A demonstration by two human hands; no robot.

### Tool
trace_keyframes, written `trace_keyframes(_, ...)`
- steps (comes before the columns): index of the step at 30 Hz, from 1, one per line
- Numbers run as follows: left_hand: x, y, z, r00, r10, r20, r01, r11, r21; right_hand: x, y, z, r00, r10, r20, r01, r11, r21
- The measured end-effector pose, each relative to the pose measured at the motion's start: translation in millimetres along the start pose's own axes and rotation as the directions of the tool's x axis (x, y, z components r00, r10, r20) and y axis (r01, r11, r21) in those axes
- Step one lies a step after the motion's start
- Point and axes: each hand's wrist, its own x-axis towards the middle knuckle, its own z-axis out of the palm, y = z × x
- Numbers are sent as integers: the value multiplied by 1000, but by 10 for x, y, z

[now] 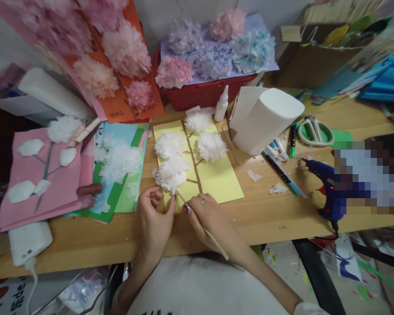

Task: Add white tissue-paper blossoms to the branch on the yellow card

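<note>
A thin wooden stick (216,242) lies in my right hand (205,214), which is closed around it; its upper end touches the lower edge of a white tissue flower (172,171). My left hand (156,218) is beside that same edge, fingers loosely curled and thumb apart from them, its tip at the petals. Beneath is a yellow card (221,186) with a brown painted branch (193,159). Other white tissue flowers on it are one at the top (198,120), one on the right (212,146) and one on the left (168,145).
To the left lie a pink card (64,188) with white paper pieces, coloured sheets and a loose tissue flower (120,162). A glue bottle (221,105), a white paper roll (265,122), markers, scissors (315,131) and a blue glue gun (330,188) stand or lie rightward. A red basket (213,92) is behind.
</note>
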Motion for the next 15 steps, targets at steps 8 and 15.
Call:
trace_keyframes(8,51,-177,-72,931,349,110,-364,914,178,18,-29,64,995,53,-89,-48,997,53)
trace_keyframes(15,78,-207,-44,939,340,54,-344,925,158,31,0,195,992,51,-116,-46,998,43)
